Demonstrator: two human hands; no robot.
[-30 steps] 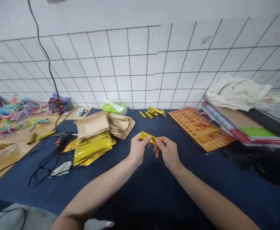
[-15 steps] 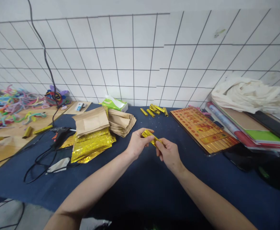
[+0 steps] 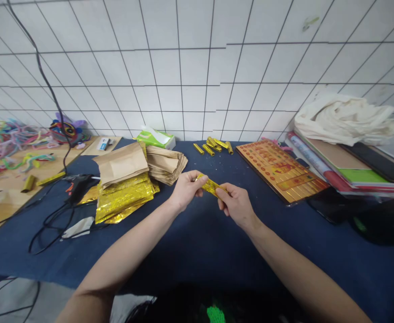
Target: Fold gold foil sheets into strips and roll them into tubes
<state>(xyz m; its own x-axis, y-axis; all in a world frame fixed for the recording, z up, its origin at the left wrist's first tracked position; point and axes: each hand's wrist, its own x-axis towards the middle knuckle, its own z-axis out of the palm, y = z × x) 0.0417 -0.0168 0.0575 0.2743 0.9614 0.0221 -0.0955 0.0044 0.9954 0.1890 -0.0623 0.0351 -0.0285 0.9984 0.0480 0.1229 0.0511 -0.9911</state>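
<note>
Between my two hands is a narrow strip of folded gold foil paper (image 3: 210, 186), held above the dark blue cloth. My left hand (image 3: 187, 188) pinches its left end between thumb and fingers. The right end is gripped by my right hand (image 3: 234, 202), thumb on top. Behind them, near the wall, lies a small heap of rolled gold paper pieces (image 3: 213, 144). Left of my left hand are gold foil sheets (image 3: 126, 199), partly covered by a stack of brown paper (image 3: 124, 163). More folded brown paper (image 3: 166, 165) sits beside that stack.
A black glue gun (image 3: 79, 187) with looping cable lies at the left. Beyond it, colourful pipe cleaners (image 3: 15, 143) cover a wooden board. A tissue pack (image 3: 156, 138) stands at the back. To the right are a gold printed stack (image 3: 281, 170), folders and white cloth (image 3: 345, 119).
The gold strip has turned flatter, with more of it showing between my hands. Both hands keep hold of it. The view has tilted slightly down.
</note>
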